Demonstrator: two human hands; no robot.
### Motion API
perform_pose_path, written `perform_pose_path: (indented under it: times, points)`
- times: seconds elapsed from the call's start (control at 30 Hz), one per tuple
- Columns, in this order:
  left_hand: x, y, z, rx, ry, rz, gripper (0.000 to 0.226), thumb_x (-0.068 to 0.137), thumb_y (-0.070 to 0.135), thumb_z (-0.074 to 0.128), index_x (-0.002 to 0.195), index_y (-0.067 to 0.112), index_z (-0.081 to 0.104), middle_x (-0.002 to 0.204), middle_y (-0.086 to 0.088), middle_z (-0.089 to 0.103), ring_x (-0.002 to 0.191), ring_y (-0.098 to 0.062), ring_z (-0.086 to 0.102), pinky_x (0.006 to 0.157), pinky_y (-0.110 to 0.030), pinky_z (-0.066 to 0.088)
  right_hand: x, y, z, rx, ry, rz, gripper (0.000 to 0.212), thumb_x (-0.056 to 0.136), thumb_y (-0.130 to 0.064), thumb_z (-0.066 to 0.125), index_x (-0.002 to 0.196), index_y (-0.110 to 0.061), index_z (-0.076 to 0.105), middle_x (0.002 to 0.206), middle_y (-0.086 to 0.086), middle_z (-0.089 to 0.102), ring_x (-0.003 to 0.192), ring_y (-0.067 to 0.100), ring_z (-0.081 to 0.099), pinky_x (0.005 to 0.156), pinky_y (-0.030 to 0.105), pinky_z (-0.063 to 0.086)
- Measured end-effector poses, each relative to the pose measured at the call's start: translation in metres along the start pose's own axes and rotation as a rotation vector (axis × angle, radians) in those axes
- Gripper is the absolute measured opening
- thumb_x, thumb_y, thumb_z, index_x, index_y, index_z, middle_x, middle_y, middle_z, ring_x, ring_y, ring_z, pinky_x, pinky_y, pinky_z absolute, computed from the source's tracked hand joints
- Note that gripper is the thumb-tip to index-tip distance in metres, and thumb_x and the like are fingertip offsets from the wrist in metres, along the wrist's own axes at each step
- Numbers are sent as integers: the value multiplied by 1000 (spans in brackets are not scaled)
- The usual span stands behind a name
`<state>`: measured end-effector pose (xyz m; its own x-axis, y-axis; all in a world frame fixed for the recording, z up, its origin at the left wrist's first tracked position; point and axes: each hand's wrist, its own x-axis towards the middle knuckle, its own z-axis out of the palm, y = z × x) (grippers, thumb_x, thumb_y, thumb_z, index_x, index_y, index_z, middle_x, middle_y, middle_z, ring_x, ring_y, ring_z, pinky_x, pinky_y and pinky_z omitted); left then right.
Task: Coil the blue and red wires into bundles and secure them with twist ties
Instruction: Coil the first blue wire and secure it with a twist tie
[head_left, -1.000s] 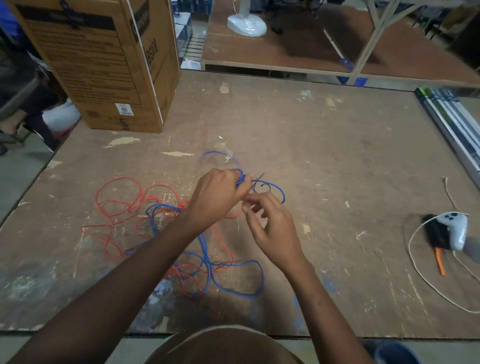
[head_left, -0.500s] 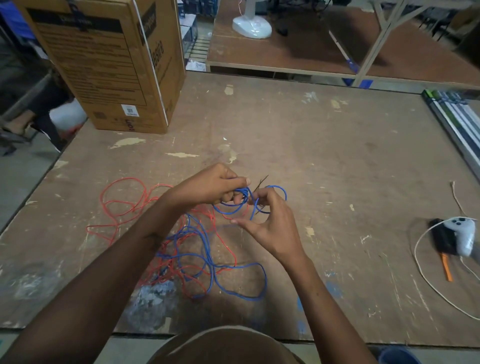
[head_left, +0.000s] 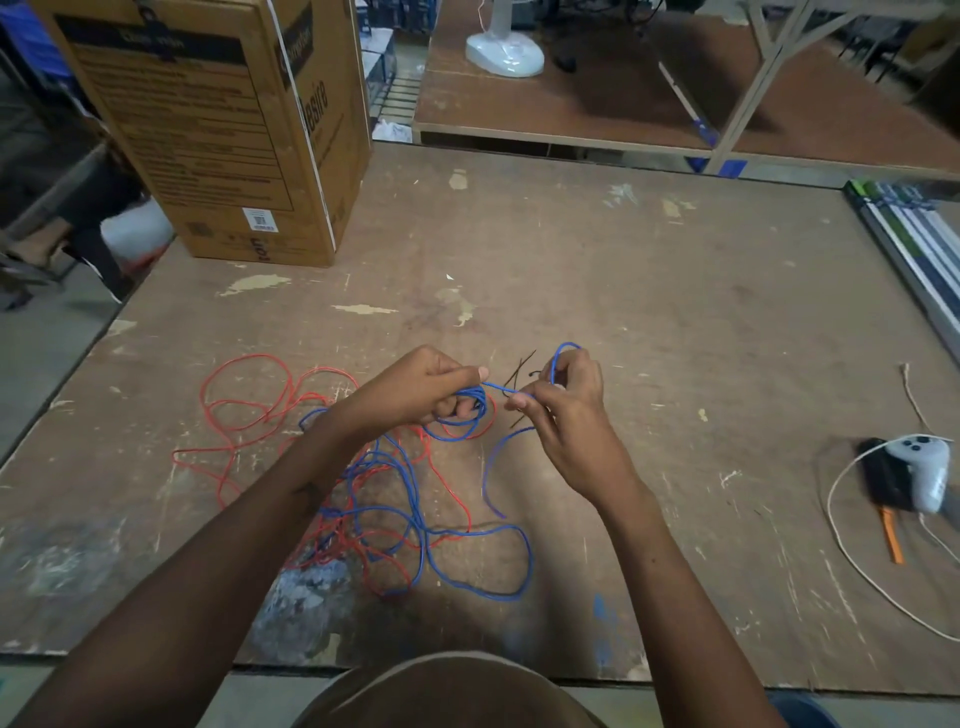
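The left hand (head_left: 421, 389) has its fingers curled round a small coil of the blue wire (head_left: 467, 415), held just above the tabletop (head_left: 675, 312) near its middle. The right hand (head_left: 563, 400), just beside it, pinches the same blue wire between thumb and fingers; a short taut span runs between the two hands, and a small loop rises above the right fingers. Thin dark twist ties (head_left: 519, 369) lie between and just beyond the hands; contact with either hand cannot be told. Both forearms reach in from the near edge, converging. From the coil the blue wire trails back toward the near edge in loose loops, tangled with the red wire (head_left: 244, 395), which spreads toward the left edge. A cardboard box (head_left: 218, 130) stands at the far left corner; a white controller (head_left: 924, 467) lies near the right edge.
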<state>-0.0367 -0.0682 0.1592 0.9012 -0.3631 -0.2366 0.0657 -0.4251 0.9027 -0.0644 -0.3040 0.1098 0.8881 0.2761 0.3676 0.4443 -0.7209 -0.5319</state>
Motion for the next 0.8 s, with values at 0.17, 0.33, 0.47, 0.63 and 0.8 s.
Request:
perform_pose_path:
  times: [0.17,0.33,0.47,0.63,0.8]
  points:
    - [-6,9,10,-432,-70,60,64,112,44,39,63,12,65,54,0,19,42,-10,11,38,-19,15,8,-2,11,85,-77,-5,35,117,-32,40,124,-16,70,121,0,64,119,20,60,109,28,41]
    - [-16,25,15,-769,-115,210,69,105,39,21,80,12,79,54,6,29,40,-6,18,40,-18,24,-4,-25,34,263,-44,214,26,116,-21,44,140,-20,55,117,-13,67,106,5,64,91,10,42]
    - [-16,33,27,-744,-4,297,58,101,37,27,112,8,76,64,5,35,43,-9,28,53,-38,22,-11,-50,43,434,-145,187,14,115,-22,51,117,-19,64,109,-5,72,104,10,69,94,37,54]
    - [-18,28,37,-301,287,571,45,114,19,30,151,6,52,89,-11,54,70,-22,50,67,-33,47,-7,-72,45,514,-137,233,26,103,-39,55,100,-16,66,90,4,69,84,22,62,81,49,52]
    - [10,9,30,617,406,626,53,111,25,32,157,-1,41,113,-15,64,99,-31,62,91,-44,51,-1,-74,29,843,-167,459,11,98,2,59,98,-4,68,87,7,67,84,19,66,74,37,56]
